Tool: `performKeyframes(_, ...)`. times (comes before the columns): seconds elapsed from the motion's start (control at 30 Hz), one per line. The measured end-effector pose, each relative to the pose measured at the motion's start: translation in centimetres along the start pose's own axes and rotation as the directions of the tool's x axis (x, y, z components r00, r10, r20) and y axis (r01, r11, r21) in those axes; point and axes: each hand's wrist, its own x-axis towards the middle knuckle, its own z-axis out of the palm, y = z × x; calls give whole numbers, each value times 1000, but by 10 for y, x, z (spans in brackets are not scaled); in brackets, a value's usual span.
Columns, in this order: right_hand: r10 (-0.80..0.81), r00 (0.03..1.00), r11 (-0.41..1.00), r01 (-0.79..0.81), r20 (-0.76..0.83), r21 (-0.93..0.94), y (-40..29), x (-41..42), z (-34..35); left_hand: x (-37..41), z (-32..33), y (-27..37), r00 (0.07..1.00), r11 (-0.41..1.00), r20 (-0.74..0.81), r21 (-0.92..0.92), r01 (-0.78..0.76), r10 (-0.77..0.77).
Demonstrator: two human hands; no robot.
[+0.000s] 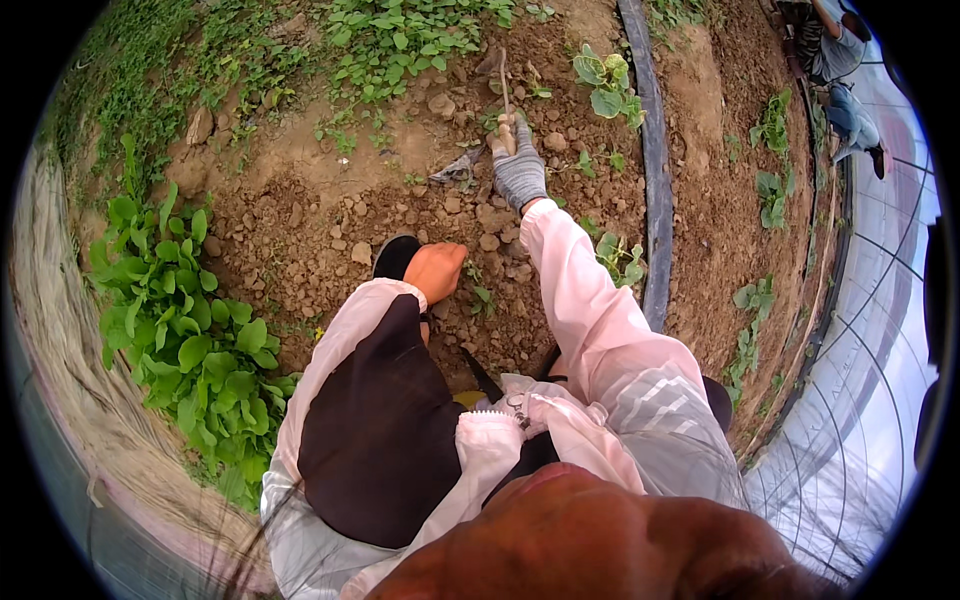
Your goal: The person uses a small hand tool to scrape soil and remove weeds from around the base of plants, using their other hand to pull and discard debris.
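My right hand [517,161], in a grey knit glove with bare fingertips, grips a thin-shafted hand tool [504,81]. The tool reaches away from me over the soil; its head looks like a small hoe blade but blends with the earth. My left hand [436,270] is bare and curled into a fist beside my dark shoe [396,257]. Its fingertips are hidden, and nothing shows in it. Under both hands lies cloddy brown soil [322,225] with small seedlings [482,300]. A grey scrap of plastic film [457,165] lies left of the gloved hand.
A black irrigation hose [656,172] runs along my right, with a broad-leaved young plant [609,86] near it. Leafy greens [187,330] grow at left, and low weeds [397,45] ahead. Two people [844,75] work at far right, near the greenhouse film wall [862,300].
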Motion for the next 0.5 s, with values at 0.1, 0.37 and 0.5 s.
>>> performKeyframes(0.1,-39,998,999,39,-53,-3,-8,78,-2,7,-4,5,999,998,6,-45,-44,44)
performKeyframes(0.37,64,985,994,-77,160,82,55,6,30,3,-2,7,999,999,-19,-18,-27,27)
performKeyframes(0.5,-83,996,996,82,-39,-35,8,52,15,-1,-5,4,999,999,-22,3,-36,36)
